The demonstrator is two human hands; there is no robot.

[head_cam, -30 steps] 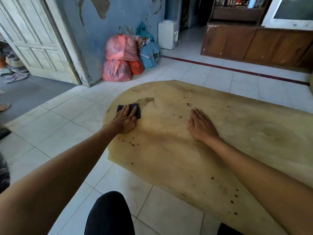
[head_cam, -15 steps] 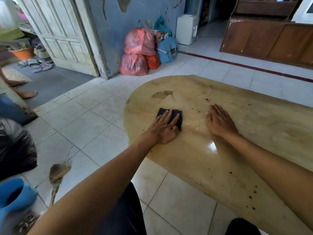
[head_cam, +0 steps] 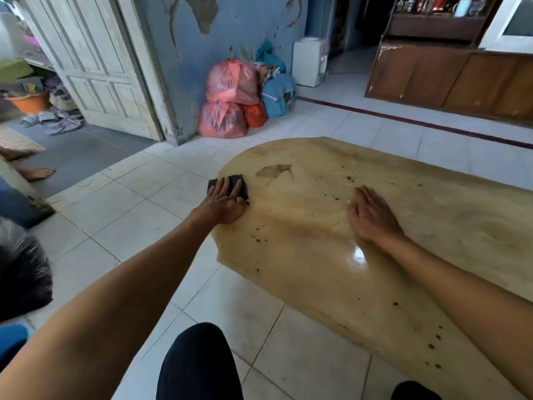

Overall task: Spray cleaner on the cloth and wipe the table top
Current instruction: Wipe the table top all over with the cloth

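The left hand (head_cam: 223,202) pressed flat, fingers straight, on the dark cloth (head_cam: 227,184), which lay at the table (head_cam: 331,284) edge at about 9 o'clock from the right hand (head_cam: 372,216). The right hand rested palm down on the top, fingers together and straight, holding nothing. No sprayer was in view, so wiping was judged under way at the rounded end; dark spots (head_cam: 432,346) toward 5 o'clock remained to be wiped.

Dark cloth (head_cam: 227,186) flat under my left palm at rounded edge of tan, stain-speckled glossy table top (head_cam: 360,284).
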